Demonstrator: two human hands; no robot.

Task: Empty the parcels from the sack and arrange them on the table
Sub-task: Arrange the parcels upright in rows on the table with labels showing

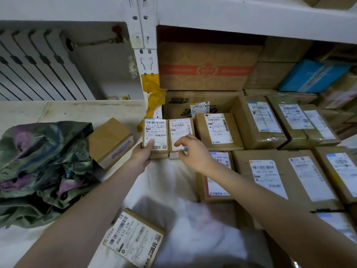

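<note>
the small parcel (155,135) sat at the row's left end on the bench (63,113), gripped by the left hand (142,156). the right hand (193,151), fingers (178,143) relaxed, touched the neighbouring parcel (180,130). arranging step was in hand; the next move probably required squaring, then releasing.

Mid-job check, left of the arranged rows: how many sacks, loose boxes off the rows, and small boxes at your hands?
Green sack: 1
Loose boxes off the rows: 2, far box, near box
Small boxes at the hands: 2, left box in the left hand, right box touched by the right hand
Total: 5
</note>
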